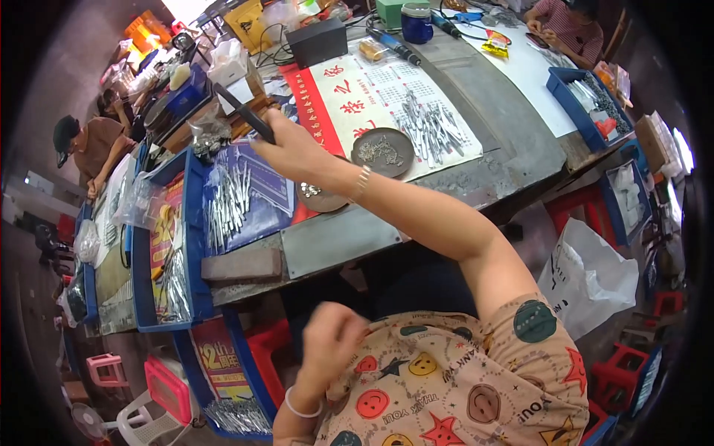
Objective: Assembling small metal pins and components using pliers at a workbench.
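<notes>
My right hand (294, 149) reaches across the table to the far left, closed around the black handle of a dark, bar-like tool (249, 117). Its exact kind does not show. Below that wrist lie a round brown dish (359, 154) with small metal bits and a second dish (327, 202) with shiny pieces, partly hidden by my forearm. Near my body, off the table's front edge, my left hand (331, 340) is curled up and slightly blurred; anything inside it is hidden. Slim silvery metal pieces (435, 134) lie on a printed sheet, and more silvery pieces (230, 204) rest on blue packaging.
A blue bin (195, 260) stands at the table's left, with a grey block (242, 265) beside it. A black box (318, 43), blue pen-like tools (394, 46) and a blue jar (416, 24) are at the back. Another blue bin (584, 111) sits right. Other people work at far left and right.
</notes>
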Demonstrator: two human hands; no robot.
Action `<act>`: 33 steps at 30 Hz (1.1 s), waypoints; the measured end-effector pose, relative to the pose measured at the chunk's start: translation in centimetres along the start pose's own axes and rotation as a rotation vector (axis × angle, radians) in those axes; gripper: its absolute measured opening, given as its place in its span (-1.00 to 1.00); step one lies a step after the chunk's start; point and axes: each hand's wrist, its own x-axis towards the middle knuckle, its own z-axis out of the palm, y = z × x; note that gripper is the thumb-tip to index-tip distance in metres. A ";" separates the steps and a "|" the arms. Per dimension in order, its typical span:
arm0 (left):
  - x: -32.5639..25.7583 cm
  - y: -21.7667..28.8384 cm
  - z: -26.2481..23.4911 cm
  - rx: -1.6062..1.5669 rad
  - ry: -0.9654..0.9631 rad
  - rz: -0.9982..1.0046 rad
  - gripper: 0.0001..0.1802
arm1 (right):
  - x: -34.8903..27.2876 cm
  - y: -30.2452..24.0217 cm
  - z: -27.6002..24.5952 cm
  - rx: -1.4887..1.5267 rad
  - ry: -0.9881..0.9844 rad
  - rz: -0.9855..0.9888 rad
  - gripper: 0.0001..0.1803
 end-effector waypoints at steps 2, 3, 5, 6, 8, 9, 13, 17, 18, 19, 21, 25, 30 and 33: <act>-2.0 -9.3 -0.3 0.425 0.280 -0.092 -0.71 | -3.3 -0.2 -0.8 0.084 -0.017 -0.160 -0.74; -4.3 -13.8 -0.2 0.587 0.150 -0.453 -0.52 | -5.4 -1.7 -1.3 0.182 -0.092 -0.063 -0.77; -6.7 -17.5 1.2 0.477 0.134 -0.473 -0.39 | -8.4 -2.2 -2.8 0.258 -0.207 -0.006 -0.82; -6.4 -15.3 0.8 0.466 0.104 -0.398 -0.37 | -9.8 -2.1 -3.5 0.295 -0.237 0.044 -0.83; -5.1 -11.5 -2.9 0.260 -0.134 -0.343 -0.47 | -12.1 -2.4 -3.4 0.402 -0.263 0.138 -0.83; -4.3 -10.0 -4.1 -0.223 -0.273 -0.540 -0.64 | -13.1 -1.7 -3.9 0.454 -0.309 0.190 -0.82; -1.2 -3.9 -8.8 -0.346 -0.108 -0.409 -0.81 | -14.6 -0.4 -4.1 0.515 -0.315 0.205 -0.89; 4.0 0.0 -12.9 -0.958 0.115 0.069 -0.84 | -16.3 1.6 -4.8 0.477 -0.309 0.385 -0.87; 6.4 0.9 -13.7 -1.026 -0.002 0.244 -0.84 | -16.7 2.1 -4.8 0.495 -0.331 0.381 -0.88; 8.4 1.9 -14.2 -1.092 -0.126 0.423 -0.83 | -17.0 2.1 -4.8 0.515 -0.316 0.413 -0.87; 9.7 5.5 -13.2 -1.174 0.069 0.288 -0.78 | -17.4 2.5 -4.7 0.539 -0.320 0.423 -0.86; 7.6 4.7 -11.2 -1.158 0.142 0.256 -0.79 | -17.8 2.5 -4.6 0.588 -0.283 0.452 -0.86; 1.7 4.1 -11.1 -1.054 0.229 0.246 -0.82 | -17.2 2.2 -4.3 0.607 -0.303 0.496 -0.86; -0.9 4.5 -10.4 -0.957 0.262 0.231 -0.84 | -17.4 3.0 -4.8 0.589 -0.299 0.506 -0.87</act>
